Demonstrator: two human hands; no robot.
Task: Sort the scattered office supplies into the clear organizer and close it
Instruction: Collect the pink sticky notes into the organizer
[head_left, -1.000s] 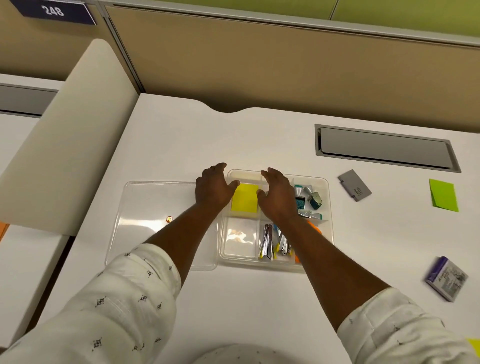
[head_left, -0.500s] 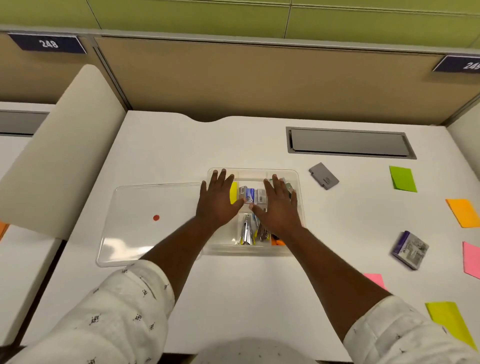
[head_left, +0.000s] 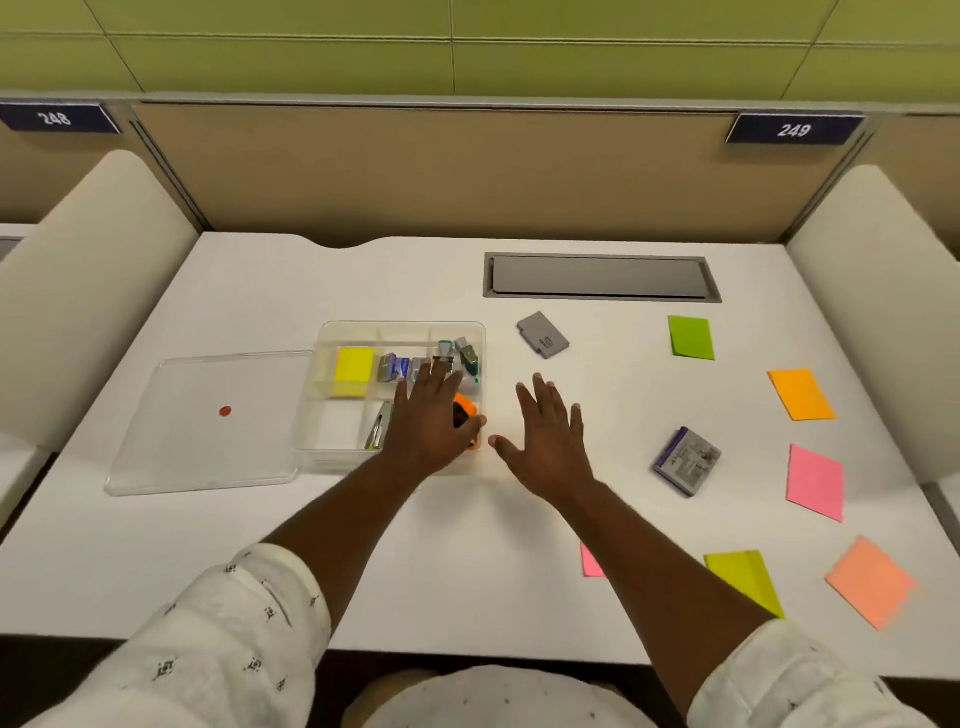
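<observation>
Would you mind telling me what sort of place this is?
Probably an open-plan office: a white desk between padded dividers, numbered seat plates such as 249, and a cable hatch in the desktop.

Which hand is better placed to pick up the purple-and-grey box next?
The right hand. It is open and empty over the bare desk, on the same side as the purple-and-grey box. The left hand is over the clear organizer, farther away.

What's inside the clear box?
The organizer holds a yellow sticky pad, small staple boxes, binder clips and something orange. The left hand covers the rest.
</observation>
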